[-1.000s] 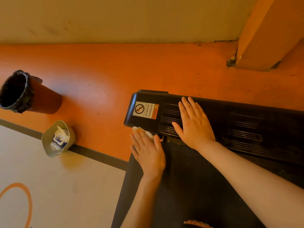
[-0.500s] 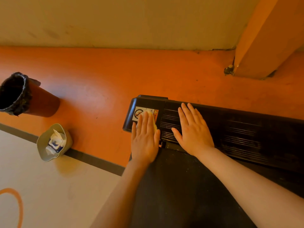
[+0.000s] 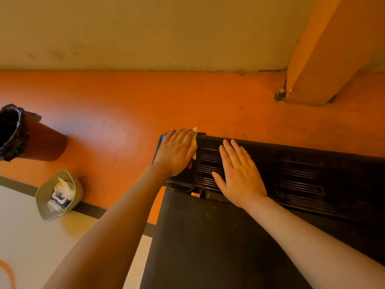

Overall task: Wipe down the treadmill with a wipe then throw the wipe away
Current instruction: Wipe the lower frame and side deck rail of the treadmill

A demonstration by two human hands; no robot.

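A dark bin lined with a black bag (image 3: 14, 132) stands far left, a pale tub of wipes (image 3: 59, 195) nearer. The left hand (image 3: 177, 152), fingers flat, presses the white wipe (image 3: 194, 140) onto the black plastic treadmill cover (image 3: 291, 170); the right hand (image 3: 239, 176) rests flat, fingers straight. Wiping is underway; next, sweep rightward

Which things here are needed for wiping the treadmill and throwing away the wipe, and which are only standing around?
Part of the job:
- treadmill, its black motor cover
- wipe, pressed under the left hand
- right hand, flat on the cover
- lined trash bin

Not needed now:
- tub of wipes on the floor
- orange column
- wall
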